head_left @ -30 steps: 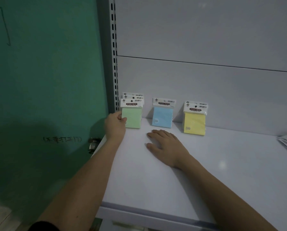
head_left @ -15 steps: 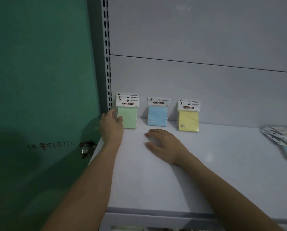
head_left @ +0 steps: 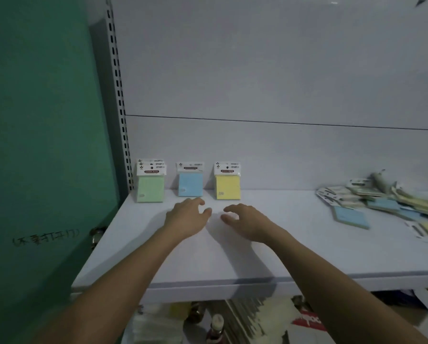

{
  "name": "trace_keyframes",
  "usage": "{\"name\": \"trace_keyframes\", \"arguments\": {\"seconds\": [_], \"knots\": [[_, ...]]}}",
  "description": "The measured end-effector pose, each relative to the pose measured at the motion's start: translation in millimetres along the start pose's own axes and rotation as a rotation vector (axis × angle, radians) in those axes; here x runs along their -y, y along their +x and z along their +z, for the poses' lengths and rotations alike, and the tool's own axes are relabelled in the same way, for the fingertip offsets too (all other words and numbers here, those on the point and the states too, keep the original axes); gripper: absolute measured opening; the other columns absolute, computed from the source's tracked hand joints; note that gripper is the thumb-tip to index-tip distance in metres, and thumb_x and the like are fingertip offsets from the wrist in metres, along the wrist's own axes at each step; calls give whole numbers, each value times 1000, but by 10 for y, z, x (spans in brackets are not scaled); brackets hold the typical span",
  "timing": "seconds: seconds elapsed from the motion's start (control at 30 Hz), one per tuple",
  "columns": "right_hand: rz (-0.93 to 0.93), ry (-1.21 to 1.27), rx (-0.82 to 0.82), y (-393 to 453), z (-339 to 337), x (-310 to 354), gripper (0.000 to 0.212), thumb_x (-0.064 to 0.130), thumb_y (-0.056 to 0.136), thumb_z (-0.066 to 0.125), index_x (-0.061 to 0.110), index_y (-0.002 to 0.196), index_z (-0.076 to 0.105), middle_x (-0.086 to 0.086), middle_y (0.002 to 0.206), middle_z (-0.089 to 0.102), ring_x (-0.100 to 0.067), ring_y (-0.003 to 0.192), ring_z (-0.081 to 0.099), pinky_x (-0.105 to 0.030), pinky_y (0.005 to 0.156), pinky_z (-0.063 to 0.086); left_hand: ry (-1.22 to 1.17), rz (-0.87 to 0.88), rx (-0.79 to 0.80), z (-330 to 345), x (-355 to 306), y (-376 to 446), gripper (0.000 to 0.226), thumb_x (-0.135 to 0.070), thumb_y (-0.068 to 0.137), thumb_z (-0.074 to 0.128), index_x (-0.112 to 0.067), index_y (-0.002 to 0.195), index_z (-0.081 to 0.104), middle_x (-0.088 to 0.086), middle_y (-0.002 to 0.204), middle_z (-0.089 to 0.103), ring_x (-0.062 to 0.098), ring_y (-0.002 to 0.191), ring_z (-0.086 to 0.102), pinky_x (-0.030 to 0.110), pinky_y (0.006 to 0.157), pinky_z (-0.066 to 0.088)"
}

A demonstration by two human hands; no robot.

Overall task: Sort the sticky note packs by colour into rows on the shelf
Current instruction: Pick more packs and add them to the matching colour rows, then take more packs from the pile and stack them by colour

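Both the left hand (head_left: 187,218) and right hand (head_left: 249,220) hover empty, fingers loosely spread, over the shelf (head_left: 232,264). Just beyond them stand three rows: green packs (head_left: 150,188), blue pack (head_left: 190,184), yellow packs (head_left: 228,186). An unsorted pile (head_left: 381,204) lies well right.

- The shelf (head_left: 295,244) lies bare across its front and middle, from the left edge to the loose pile of packs (head_left: 386,202) at the right.
- Green (head_left: 150,188), blue (head_left: 190,184) and yellow packs (head_left: 228,187) stand along the back panel (head_left: 282,155), with gaps between them.
- The left hand (head_left: 187,218) and right hand (head_left: 247,220), both empty, hover just before these packs.
- A green door (head_left: 41,145) borders the left edge.
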State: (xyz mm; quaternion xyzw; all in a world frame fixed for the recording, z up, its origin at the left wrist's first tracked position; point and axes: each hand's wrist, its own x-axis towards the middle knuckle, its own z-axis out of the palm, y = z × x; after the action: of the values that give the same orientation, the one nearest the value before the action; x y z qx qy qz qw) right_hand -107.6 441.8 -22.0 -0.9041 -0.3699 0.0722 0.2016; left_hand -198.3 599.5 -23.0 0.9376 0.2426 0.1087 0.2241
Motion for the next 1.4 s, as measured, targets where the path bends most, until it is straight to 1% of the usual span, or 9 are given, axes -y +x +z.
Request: {"name": "trace_keyframes", "arguments": {"seconds": [0.13, 0.3, 0.4, 0.63, 0.9, 1.03, 1.17, 1.3, 1.4], "knots": [[16, 11, -15, -597, -353, -531, 49, 51, 96, 43, 27, 138, 47, 0, 146, 47, -21, 132, 44, -43, 108, 37, 24, 58, 36, 303, -740, -338, 50, -55, 91, 40, -30, 133, 50, -1, 140, 51, 23, 126, 48, 42, 103, 40], [111, 59, -83, -1551, -750, -1511, 45, 46, 95, 47, 26, 136, 50, 0, 141, 51, -20, 125, 50, -35, 103, 40, 14, 141, 140, 882, -1861, -887, 50, -55, 91, 41, -29, 133, 51, -1, 138, 54, 23, 126, 48, 42, 103, 41], [184, 91, -117, -2067, -979, -2110, 43, 45, 95, 48, 26, 134, 51, 0, 139, 51, -19, 125, 49, -34, 102, 41, -11, 179, 151, 1126, -2450, -1102, 47, -53, 92, 42, -29, 132, 52, -2, 136, 55, 21, 123, 50, 40, 102, 42], [286, 162, -222, -2750, -1377, -3080, 40, 37, 98, 47, 22, 135, 50, -1, 136, 51, -20, 122, 51, -34, 96, 46, -59, 252, 192, 1628, -3434, -1402, 42, -45, 92, 46, -29, 130, 53, -1, 135, 55, 21, 121, 51, 41, 102, 42], [186, 195, -279, -2312, -1491, -3408, 36, 32, 97, 47, 24, 132, 52, 1, 131, 55, -16, 115, 53, -28, 89, 44, -86, 226, 122, 1892, -3748, -942, 34, -41, 90, 50, -31, 122, 57, -4, 128, 59, 18, 115, 55, 38, 97, 46], [109, 171, -296, -1797, -1626, -3539, 34, 30, 97, 48, 22, 130, 54, 1, 130, 57, -15, 116, 53, -28, 93, 42, -163, 153, 72, 1956, -3708, -342, 32, -37, 88, 54, -30, 119, 59, -3, 125, 61, 19, 112, 56, 32, 95, 45], [75, 131, -243, -1202, -1717, -3742, 34, 26, 97, 50, 19, 129, 55, -1, 130, 56, -17, 119, 52, -29, 98, 40, -272, 52, 9, 2104, -3646, 242, 32, -29, 89, 57, -24, 120, 59, 0, 122, 60, 21, 111, 55, 27, 87, 40], [21, 80, -229, -520, -1796, -3922, 38, 26, 95, 53, 12, 131, 55, -6, 130, 57, -22, 119, 52, -28, 93, 38, -335, 6, -31, 2352, -3649, 620, 30, -24, 88, 59, -20, 118, 60, 3, 118, 60, 22, 109, 55, 29, 87, 43], [-27, -9, -206, -99, -1742, -4026, 43, 31, 94, 55, 8, 131, 53, -11, 127, 54, -28, 120, 48, -30, 90, 37, -279, -16, -43, 2451, -3670, 826, 30, -27, 84, 62, -23, 113, 63, 4, 119, 60, 25, 112, 55, 35, 92, 47]]}}
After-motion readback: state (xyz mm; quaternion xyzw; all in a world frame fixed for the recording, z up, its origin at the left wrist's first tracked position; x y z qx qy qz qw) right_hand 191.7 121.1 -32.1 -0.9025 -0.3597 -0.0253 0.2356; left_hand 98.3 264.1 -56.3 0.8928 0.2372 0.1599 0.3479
